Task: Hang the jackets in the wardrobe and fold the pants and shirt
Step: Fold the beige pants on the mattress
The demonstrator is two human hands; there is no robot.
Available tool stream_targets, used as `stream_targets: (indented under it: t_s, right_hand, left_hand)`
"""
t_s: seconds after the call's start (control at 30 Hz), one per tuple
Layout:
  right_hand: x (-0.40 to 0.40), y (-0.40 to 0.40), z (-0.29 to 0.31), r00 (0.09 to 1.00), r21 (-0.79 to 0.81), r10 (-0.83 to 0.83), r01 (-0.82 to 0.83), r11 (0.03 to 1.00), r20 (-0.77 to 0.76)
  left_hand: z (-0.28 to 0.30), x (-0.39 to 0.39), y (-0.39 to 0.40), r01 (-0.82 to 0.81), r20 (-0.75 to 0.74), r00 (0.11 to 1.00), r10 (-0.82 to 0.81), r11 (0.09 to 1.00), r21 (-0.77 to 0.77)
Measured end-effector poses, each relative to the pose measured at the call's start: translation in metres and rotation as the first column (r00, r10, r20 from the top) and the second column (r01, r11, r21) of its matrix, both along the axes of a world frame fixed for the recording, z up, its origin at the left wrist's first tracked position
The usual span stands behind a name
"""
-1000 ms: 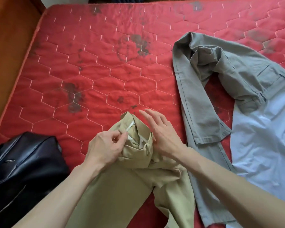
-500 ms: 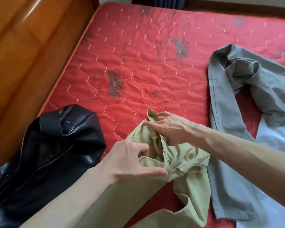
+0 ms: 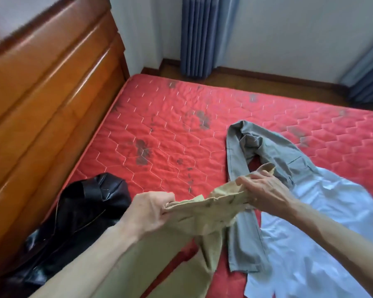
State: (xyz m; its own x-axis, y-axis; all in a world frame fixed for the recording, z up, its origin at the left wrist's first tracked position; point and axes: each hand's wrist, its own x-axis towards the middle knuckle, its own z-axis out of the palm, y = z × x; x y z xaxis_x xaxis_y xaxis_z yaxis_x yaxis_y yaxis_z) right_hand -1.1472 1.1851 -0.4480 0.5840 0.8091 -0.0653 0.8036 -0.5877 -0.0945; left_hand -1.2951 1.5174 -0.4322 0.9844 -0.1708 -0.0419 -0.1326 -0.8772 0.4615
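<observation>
Our left hand (image 3: pixel 148 211) has its fingers curled tight round one end of the waistband of the khaki pants (image 3: pixel 194 220), the knuckles turned up toward the camera and the cloth bunched inside the fist. Our right hand (image 3: pixel 265 190) pinches the other end of that waistband, the fingers (image 3: pixel 246 179) bent over the top edge with a corner of the fabric standing up just behind them. Between the two hands the waistband is drawn out into a crumpled band, raised off the bed. From there the two legs of the pants hang down toward us, under our left forearm and out of the bottom of the view.

Below the pants lies the red quilted mattress (image 3: pixel 170 117), marked with dark stains. Just beside our right hand, and partly under it, lies the grey pants (image 3: pixel 241 237), one leg running toward us and the rest looped round in a crooked arch. Its far side touches and overlaps the pale blue shirt (image 3: pixel 310 244), which is spread flat under our right forearm. To the left, beside our left forearm, the black leather jacket (image 3: pixel 80 211) is heaped at the edge of the mattress, against the wooden headboard (image 3: pixel 41 93). Beyond the bed we see a white wall and blue curtains (image 3: pixel 202 35) hanging to the wooden floor.
</observation>
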Motion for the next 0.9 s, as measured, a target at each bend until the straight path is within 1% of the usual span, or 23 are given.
stream_targets:
  t_s: [0.07,0.13,0.2,0.23,0.27,0.3,0.33,0.37,0.43,0.5,0.6,0.63,0.67,0.7,0.77,0.8,0.9]
  right_hand:
    - [-0.018,-0.022,0.040,0.992,0.105,-0.100,0.092,0.990,0.079]
    - [-0.043,-0.042,0.077,0.977,0.220,-0.133,0.095,0.971,0.168]
    - [-0.069,-0.062,0.112,0.955,0.271,-0.141,0.068,0.960,0.262]
    - [-0.082,-0.071,0.128,0.947,0.273,-0.150,0.070,0.959,0.283]
    - [-0.095,-0.079,0.144,0.950,0.266,-0.161,0.087,0.960,0.269]
    - [-0.107,-0.085,0.159,0.961,0.256,-0.180,0.124,0.959,0.209]
    - [-0.120,-0.092,0.175,0.971,0.247,-0.216,0.184,0.951,0.105]
    - [-0.133,-0.098,0.190,0.960,0.246,-0.280,0.272,0.930,-0.002]
    - [-0.154,-0.116,0.212,0.893,0.273,-0.416,0.449,0.851,-0.173]
    - [-0.172,-0.139,0.226,0.831,0.296,-0.473,0.550,0.781,-0.295]
    - [-0.188,-0.166,0.240,0.786,0.405,-0.492,0.616,0.676,-0.375]
    - [-0.191,-0.176,0.243,0.764,0.417,-0.511,0.644,0.642,-0.394]
    - [-0.191,-0.188,0.248,0.741,0.391,-0.542,0.671,0.630,-0.397]
    - [-0.190,-0.200,0.251,0.719,0.328,-0.587,0.693,0.642,-0.371]
    - [-0.181,-0.226,0.260,0.704,0.178,-0.673,0.709,0.682,-0.226]
    - [-0.178,-0.239,0.266,0.705,0.159,-0.684,0.708,0.688,-0.186]
    - [-0.163,-0.271,0.287,0.729,0.178,-0.665,0.685,0.707,-0.165]
  left_hand:
    - [0.044,-0.004,-0.003,0.001,0.045,0.999,0.000,1.000,-0.011]
    - [0.089,-0.010,-0.006,0.033,0.166,0.986,-0.027,0.999,-0.037]
    - [0.132,-0.017,-0.011,0.080,0.267,0.962,-0.066,0.996,-0.041]
    - [0.153,-0.020,-0.015,0.102,0.315,0.945,-0.086,0.994,-0.035]
    - [0.173,-0.023,-0.020,0.115,0.357,0.929,-0.098,0.993,-0.027]
    - [0.193,-0.025,-0.028,0.119,0.399,0.912,-0.100,0.993,-0.024]
    - [0.212,-0.027,-0.036,0.122,0.438,0.893,-0.100,0.992,-0.022]
    - [0.230,-0.028,-0.046,0.130,0.477,0.873,-0.103,0.991,-0.024]
    - [0.263,-0.032,-0.066,0.144,0.544,0.833,-0.105,0.989,-0.029]
    - [0.291,-0.034,-0.084,0.168,0.593,0.796,-0.122,0.985,-0.023]
    - [0.321,-0.037,-0.110,0.201,0.628,0.765,-0.145,0.979,-0.019]
    - [0.328,-0.039,-0.118,0.209,0.635,0.758,-0.147,0.978,-0.024]
    - [0.336,-0.042,-0.127,0.215,0.638,0.756,-0.143,0.976,-0.035]
    - [0.342,-0.045,-0.136,0.215,0.632,0.763,-0.133,0.975,-0.055]
    - [0.352,-0.050,-0.152,0.190,0.598,0.795,-0.104,0.978,-0.082]
    - [0.356,-0.052,-0.159,0.179,0.562,0.820,-0.102,0.980,-0.083]
    - [0.372,-0.052,-0.176,0.213,0.425,0.890,-0.162,0.974,-0.076]
